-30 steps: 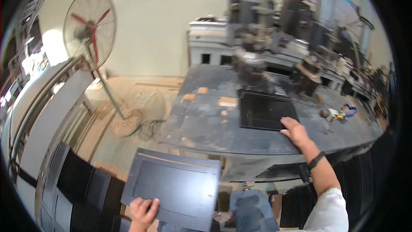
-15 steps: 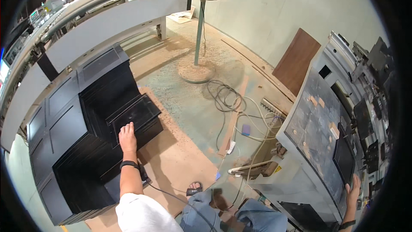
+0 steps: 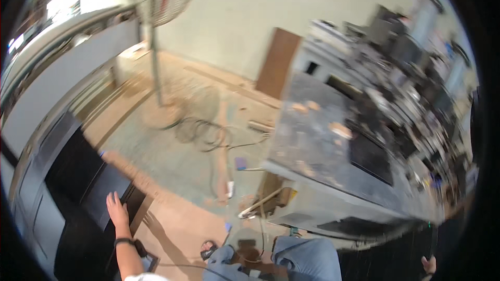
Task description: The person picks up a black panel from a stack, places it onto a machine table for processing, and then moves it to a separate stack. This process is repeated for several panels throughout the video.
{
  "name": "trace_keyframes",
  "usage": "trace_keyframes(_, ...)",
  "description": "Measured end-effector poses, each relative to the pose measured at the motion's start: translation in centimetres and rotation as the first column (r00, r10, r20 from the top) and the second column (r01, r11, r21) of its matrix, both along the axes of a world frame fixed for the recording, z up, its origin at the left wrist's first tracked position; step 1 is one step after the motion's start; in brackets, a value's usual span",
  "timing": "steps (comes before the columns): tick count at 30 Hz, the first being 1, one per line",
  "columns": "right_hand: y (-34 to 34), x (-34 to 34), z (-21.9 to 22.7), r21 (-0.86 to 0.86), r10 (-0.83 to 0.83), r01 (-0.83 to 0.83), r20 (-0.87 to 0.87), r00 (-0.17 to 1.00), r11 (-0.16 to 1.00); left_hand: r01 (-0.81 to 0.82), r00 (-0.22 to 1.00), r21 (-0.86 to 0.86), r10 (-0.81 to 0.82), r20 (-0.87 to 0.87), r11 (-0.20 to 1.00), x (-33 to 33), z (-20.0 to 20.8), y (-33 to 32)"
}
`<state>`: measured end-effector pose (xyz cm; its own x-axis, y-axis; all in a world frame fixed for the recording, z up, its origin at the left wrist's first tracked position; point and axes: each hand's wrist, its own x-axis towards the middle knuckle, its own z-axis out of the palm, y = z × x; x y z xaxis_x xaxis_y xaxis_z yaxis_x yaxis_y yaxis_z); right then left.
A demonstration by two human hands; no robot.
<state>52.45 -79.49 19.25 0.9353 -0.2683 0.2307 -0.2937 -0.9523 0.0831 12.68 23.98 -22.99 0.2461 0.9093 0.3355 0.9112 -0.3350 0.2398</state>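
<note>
My left hand (image 3: 117, 211) is open, its fingers spread, by a low stack of black panels (image 3: 107, 187) on the left. Whether it touches the stack I cannot tell. Taller stacks of black panels (image 3: 39, 203) stand beside it. Low at the far right, my right hand (image 3: 429, 265) is small and smeared, close to a large black surface (image 3: 385, 250); its finger pose is unclear. A black rectangular panel (image 3: 370, 158) lies on the grey machine table (image 3: 312, 145), away from both hands.
Wood scraps (image 3: 341, 130) lie on the table. A pedestal fan (image 3: 156, 67) stands on the dusty floor, near coiled cables (image 3: 203, 135). A brown board (image 3: 278, 62) leans on the wall. A conveyor frame (image 3: 73, 67) runs along the left.
The view has swung right and is blurred. My right hand has left the panel at the table and is now low at the far right. My left hand stays near the low stack, fingers more spread.
</note>
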Motion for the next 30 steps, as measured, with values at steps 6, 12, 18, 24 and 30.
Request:
trace_keyframes(6,4.3,-2.4,-4.5,-0.09,0.138,-0.11,0.434,0.89,0.99,0.665,0.478,0.474,-0.817,0.323,0.577,25.3,21.7,-15.6)
trace_keyframes(12,19.3,-1.2,-1.5,-0.287,0.595,-0.532,0.525,0.608,0.797,0.919,-0.104,0.39,-0.99,0.097,-0.058,49.5,33.1,-39.4)
trace_keyframes(18,30.7,8.5,-0.4,-0.113,0.808,-0.891,0.482,0.339,0.441,0.979,0.148,0.149,-0.987,-0.062,0.138,51.6,31.8,-43.7)
trace_keyframes(24,36.9,16.0,-5.9,-0.185,0.883,-0.928,0.41,0.227,0.324,0.878,-0.014,0.468,-0.982,-0.186,-0.101,37.6,30.8,-39.8)
trace_keyframes(30,40.2,22.7,-9.2,0.012,0.949,-0.965,0.176,0.26,0.262,0.835,0.327,0.525,-0.917,-0.229,0.166,18.6,28.1,-30.3)
